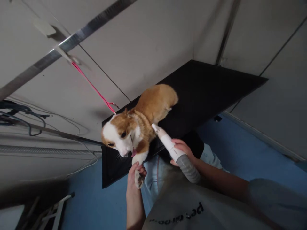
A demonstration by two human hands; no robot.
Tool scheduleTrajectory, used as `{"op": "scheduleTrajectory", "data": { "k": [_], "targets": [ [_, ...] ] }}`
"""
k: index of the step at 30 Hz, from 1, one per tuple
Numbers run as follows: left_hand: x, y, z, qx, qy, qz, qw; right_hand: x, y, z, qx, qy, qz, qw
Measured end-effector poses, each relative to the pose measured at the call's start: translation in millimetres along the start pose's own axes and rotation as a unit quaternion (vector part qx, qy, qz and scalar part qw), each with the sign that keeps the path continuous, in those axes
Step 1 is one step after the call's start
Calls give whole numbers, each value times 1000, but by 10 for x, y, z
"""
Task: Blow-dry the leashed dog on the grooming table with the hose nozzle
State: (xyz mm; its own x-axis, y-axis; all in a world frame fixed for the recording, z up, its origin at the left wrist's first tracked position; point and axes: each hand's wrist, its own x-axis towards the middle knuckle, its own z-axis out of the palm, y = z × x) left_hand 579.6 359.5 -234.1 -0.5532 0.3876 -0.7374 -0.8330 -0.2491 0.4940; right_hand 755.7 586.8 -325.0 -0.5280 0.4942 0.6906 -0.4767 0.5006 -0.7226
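Observation:
A tan and white dog [153,99], which looks like a corgi, is on a black grooming table [203,83], its mouth open and tongue out. My left hand [137,170] is closed around the dog's front leg, and the paw [139,179] hangs out below my fingers. In my right hand [183,148] is a white dryer nozzle [170,145], with a grey ribbed hose [189,169] running from its back end. The nozzle's tip points at the dog's chest and shoulder; whether it touches the fur I cannot tell.
A pink leash [93,87] runs from the dog's neck to a hook on a metal bar [79,35]. Cables [24,111] and a ribbed hose [48,149] hang along the wall at left. A white metal frame [57,210] stands on the blue floor [96,198].

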Motion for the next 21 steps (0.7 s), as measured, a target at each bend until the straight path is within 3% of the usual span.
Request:
{"op": "scheduleTrajectory", "data": {
  "k": [3, 6, 8, 11, 15, 21],
  "targets": [
    [14, 7, -4, -2, -3, -2, 1000, -2, -52, 28, 6, -82, -13, 997],
    [8, 35, -3, 1, -17, -6, 1000, -10, -102, 26, -21, -94, -3, 995],
    [-18, 72, 15, 10, -36, -3, 999, 15, -128, 47, -29, -159, -29, 986],
    [-71, 157, 73, 18, -62, 13, 998, 113, -180, 160, -60, -271, -122, 953],
    [-130, 267, 133, 10, -45, 10, 999, 281, -280, 442, -108, -335, -265, 898],
    [-179, 251, -5, 27, -26, 33, 999, 386, -341, 714, -196, -395, -307, 843]
  ]
}}
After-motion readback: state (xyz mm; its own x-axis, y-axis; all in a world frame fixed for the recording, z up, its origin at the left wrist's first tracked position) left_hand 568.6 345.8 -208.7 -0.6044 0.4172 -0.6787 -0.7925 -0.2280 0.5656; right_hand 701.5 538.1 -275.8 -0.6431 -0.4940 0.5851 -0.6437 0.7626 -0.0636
